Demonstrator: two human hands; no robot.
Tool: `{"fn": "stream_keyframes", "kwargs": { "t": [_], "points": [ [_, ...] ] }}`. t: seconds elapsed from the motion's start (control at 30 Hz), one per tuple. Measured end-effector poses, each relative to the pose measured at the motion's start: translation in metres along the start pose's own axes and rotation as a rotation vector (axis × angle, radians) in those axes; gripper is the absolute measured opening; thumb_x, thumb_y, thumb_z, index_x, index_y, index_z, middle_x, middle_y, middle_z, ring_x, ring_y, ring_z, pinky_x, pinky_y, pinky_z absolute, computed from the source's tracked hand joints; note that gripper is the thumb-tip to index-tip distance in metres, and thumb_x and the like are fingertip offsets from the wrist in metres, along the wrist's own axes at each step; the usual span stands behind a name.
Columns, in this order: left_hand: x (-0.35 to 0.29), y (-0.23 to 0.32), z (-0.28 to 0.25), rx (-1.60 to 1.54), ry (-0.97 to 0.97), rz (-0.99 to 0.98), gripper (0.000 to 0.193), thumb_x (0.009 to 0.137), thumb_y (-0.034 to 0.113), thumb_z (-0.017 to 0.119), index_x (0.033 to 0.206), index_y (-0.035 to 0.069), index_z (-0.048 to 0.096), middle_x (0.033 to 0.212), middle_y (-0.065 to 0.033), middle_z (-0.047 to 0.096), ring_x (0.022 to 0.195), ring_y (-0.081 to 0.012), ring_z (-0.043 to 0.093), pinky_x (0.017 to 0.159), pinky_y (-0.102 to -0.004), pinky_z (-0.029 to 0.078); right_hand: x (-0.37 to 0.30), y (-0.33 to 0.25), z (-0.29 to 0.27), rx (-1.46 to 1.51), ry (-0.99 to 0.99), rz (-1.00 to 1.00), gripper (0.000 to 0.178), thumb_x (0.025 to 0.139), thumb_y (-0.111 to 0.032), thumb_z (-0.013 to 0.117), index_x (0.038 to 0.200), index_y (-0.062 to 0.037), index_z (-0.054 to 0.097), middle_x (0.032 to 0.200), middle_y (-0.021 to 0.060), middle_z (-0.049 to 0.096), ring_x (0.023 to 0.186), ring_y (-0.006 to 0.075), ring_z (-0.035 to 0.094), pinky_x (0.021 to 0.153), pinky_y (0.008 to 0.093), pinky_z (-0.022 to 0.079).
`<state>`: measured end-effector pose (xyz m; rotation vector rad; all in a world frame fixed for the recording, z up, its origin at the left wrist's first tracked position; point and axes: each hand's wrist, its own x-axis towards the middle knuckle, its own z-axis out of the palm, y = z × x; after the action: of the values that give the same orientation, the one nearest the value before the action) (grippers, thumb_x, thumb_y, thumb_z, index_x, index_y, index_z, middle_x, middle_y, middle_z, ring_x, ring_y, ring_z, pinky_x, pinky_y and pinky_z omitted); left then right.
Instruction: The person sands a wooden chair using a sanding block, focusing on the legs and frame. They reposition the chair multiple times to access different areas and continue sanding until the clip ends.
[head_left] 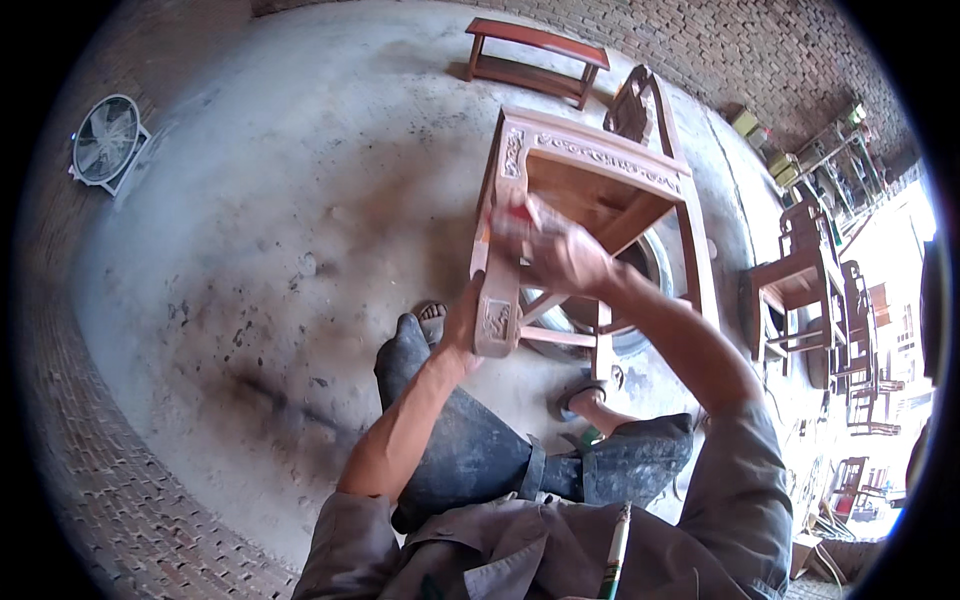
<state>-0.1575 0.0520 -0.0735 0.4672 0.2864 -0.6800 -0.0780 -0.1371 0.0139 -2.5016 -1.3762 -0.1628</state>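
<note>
In front of me a carved wooden chair [610, 155] is tipped over, its legs toward me, beside a black tyre [657, 262]. My left hand [463, 325] is wrapped round the outer side of the near leg [497, 305], close to its carved foot. On the same leg, farther up, my right hand [565, 250] is closed and smeared by motion. A small red piece [518, 214] shows at its fingers, against the wood; its kind is too blurred to tell. Dark coverings [450, 430] lie over my legs.
A reddish wooden bench [540, 42] stands beyond the chair. At far left is a floor fan [107, 140]. More wooden chairs [800, 280] stand at right, with a cluttered rack [835, 165] behind them. Brick walls [700, 30] border the concrete floor [300, 200].
</note>
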Motion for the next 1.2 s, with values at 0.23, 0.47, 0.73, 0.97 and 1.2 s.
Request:
{"fn": "stream_keyframes", "kwargs": {
  "t": [0.23,0.47,0.73,0.97,1.2],
  "points": [
    [-0.021,-0.001,0.031,-0.017,0.037,0.16,0.052,0.101,0.053,0.041,0.12,0.007,0.058,0.1,-0.009,0.068,0.086,-0.0228,0.068,0.077,-0.0352,0.058,-0.033,-0.098,0.004,0.219,0.151,-0.202,0.049,0.085,-0.014,0.06,0.131,0.0028,0.057,0.142,0.0196,0.052,0.125,0.0399,0.054,0.107,0.0494,0.045],
    [-0.007,0.002,0.007,0.16,-0.025,0.107,0.047,0.102,0.049,0.041,0.115,0.008,0.061,0.089,-0.0094,0.068,0.074,-0.0222,0.068,0.063,-0.0378,0.058,-0.048,-0.092,0.01,0.112,-0.007,-0.097,0.053,0.084,-0.022,0.064,0.133,-0.0042,0.056,0.141,0.0204,0.051,0.133,0.0401,0.046,0.112,0.0493,0.039],
    [-0.005,-0.005,0.006,0.384,0.145,0.128,0.051,0.102,0.052,0.037,0.128,0.011,0.054,0.109,-0.0113,0.065,0.089,-0.0249,0.066,0.066,-0.042,0.056,-0.028,-0.074,0.006,0.056,0.176,0.061,0.048,0.08,-0.015,0.062,0.126,-0.0034,0.059,0.141,0.0137,0.052,0.132,0.0357,0.048,0.115,0.049,0.036],
    [-0.007,0.007,0.002,0.066,0.191,0.135,0.041,0.104,0.043,0.038,0.126,0.013,0.054,0.114,-0.0071,0.064,0.094,-0.024,0.065,0.072,-0.0431,0.057,-0.012,-0.082,0.015,0.096,0.3,0.061,0.044,0.089,-0.015,0.062,0.132,-0.0066,0.055,0.126,0.0192,0.059,0.124,0.0379,0.054,0.107,0.0466,0.046],
    [-0.001,0.009,-0.042,0.114,0.118,0.108,0.056,0.098,0.057,0.037,0.115,0.009,0.06,0.091,-0.0123,0.067,0.072,-0.0293,0.066,0.059,-0.0385,0.056,0.001,-0.046,0.025,-0.055,-0.057,0.092,0.027,0.08,-0.022,0.064,0.104,-0.0084,0.067,0.081,0.0111,0.066,0.073,0.028,0.066,0.062,0.0394,0.057]
  ]
}}
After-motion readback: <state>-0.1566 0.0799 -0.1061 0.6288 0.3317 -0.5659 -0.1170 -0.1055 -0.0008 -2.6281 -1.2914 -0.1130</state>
